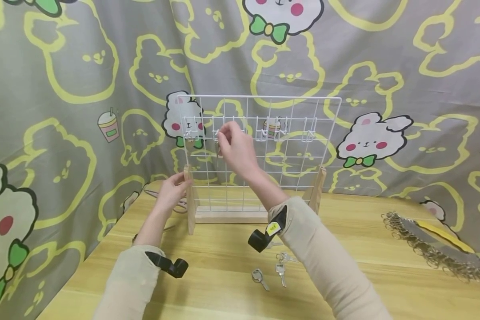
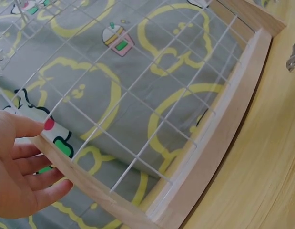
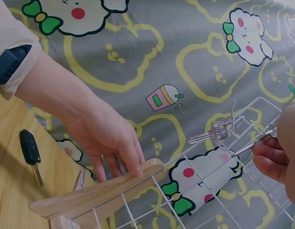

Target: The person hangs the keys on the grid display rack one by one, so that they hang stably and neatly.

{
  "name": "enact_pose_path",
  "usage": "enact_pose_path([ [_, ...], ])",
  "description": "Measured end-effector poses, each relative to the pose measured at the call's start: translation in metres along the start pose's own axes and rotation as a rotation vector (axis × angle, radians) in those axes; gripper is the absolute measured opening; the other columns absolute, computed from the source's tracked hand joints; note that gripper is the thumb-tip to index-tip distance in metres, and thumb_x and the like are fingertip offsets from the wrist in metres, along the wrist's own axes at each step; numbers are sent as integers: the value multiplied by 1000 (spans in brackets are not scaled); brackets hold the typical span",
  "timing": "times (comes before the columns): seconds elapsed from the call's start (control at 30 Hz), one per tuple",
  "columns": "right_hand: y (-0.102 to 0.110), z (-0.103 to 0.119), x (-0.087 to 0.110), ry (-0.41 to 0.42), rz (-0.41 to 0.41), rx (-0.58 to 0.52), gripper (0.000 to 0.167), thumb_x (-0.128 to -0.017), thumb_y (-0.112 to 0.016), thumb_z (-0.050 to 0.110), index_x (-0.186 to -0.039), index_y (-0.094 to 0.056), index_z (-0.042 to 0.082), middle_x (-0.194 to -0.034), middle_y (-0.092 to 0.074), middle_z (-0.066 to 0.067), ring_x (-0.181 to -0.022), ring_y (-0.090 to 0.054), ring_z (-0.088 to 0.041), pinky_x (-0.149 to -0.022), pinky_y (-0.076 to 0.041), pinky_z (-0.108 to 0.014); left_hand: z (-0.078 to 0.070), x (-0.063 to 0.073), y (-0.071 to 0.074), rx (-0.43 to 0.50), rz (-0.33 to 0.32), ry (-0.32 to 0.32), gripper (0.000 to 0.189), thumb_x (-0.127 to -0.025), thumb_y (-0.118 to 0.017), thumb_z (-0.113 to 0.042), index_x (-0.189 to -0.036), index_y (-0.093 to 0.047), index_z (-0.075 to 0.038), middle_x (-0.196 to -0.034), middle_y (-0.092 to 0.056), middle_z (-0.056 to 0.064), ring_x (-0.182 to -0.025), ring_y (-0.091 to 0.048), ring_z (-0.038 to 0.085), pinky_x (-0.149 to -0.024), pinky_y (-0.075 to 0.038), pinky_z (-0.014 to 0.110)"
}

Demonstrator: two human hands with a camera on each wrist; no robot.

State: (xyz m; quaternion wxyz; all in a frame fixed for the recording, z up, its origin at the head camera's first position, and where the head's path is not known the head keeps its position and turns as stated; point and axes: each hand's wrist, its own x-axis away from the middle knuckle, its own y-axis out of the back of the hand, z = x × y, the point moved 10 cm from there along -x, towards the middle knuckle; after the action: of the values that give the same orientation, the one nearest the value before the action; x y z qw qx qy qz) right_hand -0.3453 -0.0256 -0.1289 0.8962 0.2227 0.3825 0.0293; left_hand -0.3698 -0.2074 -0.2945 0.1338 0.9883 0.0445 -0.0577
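A white wire grid rack (image 1: 260, 96) stands on a wooden base (image 1: 232, 217) between two wooden side posts. My left hand (image 1: 173, 192) holds the left post (image 2: 90, 183), thumb on one side and fingers on the other. Up by the row of white hooks (image 1: 262, 134), my right hand (image 1: 239, 149) pinches a silver key (image 3: 243, 150) by its head end, blade pointing out; the fingers partly hide it. Another silver key (image 3: 218, 131) hangs on the leftmost hook, beside the right hand.
Several loose keys (image 1: 280, 272) lie on the table before the rack. A black car key (image 3: 30, 149) lies left of the rack, and scissors (image 1: 181, 206) lie behind its left post. Many metal rings (image 1: 424, 249) line a grey, yellow-edged item at the right. Patterned cloth hangs behind.
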Motion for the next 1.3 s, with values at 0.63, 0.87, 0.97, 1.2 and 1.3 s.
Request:
enact_pose_path([
  [0.63, -7, -6, 1, 36, -17, 156, 9, -92, -53, 3, -98, -58, -1, -77, -63, -7, -62, -58, -14, -52, -47, -18, -3, 2, 0, -23, 2, 4, 53, -96, -49, -18, -141, -31, 4, -142, -34, 23, -126, -38, 37, -101, -38, 47],
  [0.87, -10, -26, 6, -81, -15, -65, 11, -92, -54, 2, -99, -59, -4, -81, -65, -12, -65, -62, -17, -57, -53, -19, -1, 2, 1, -7, -1, 6, 53, -96, -50, -19, -141, -32, 3, -142, -36, 22, -126, -38, 36, -101, -38, 47],
  [0.97, -7, -37, 9, -123, -40, -147, 11, -92, -55, 3, -98, -60, -4, -80, -65, -14, -64, -63, -19, -59, -55, -20, -1, 2, 1, -5, -2, 6, 53, -96, -50, -19, -141, -32, 2, -142, -36, 22, -126, -38, 36, -101, -38, 47],
  [1.2, -3, -58, 22, -144, -31, -219, 8, -89, -57, 2, -93, -59, -5, -76, -62, -13, -62, -62, -23, -58, -56, -26, -2, 3, 0, -1, 1, 11, 54, -96, -49, -20, -142, -31, 1, -143, -34, 21, -127, -36, 36, -102, -36, 48],
  [1.3, -3, -69, 29, -161, -9, -241, 7, -88, -58, 1, -92, -59, -5, -75, -62, -15, -62, -61, -25, -58, -57, -33, -1, 1, 0, 0, -1, 9, 54, -96, -49, -19, -142, -30, 1, -143, -34, 22, -127, -37, 37, -102, -37, 48],
])
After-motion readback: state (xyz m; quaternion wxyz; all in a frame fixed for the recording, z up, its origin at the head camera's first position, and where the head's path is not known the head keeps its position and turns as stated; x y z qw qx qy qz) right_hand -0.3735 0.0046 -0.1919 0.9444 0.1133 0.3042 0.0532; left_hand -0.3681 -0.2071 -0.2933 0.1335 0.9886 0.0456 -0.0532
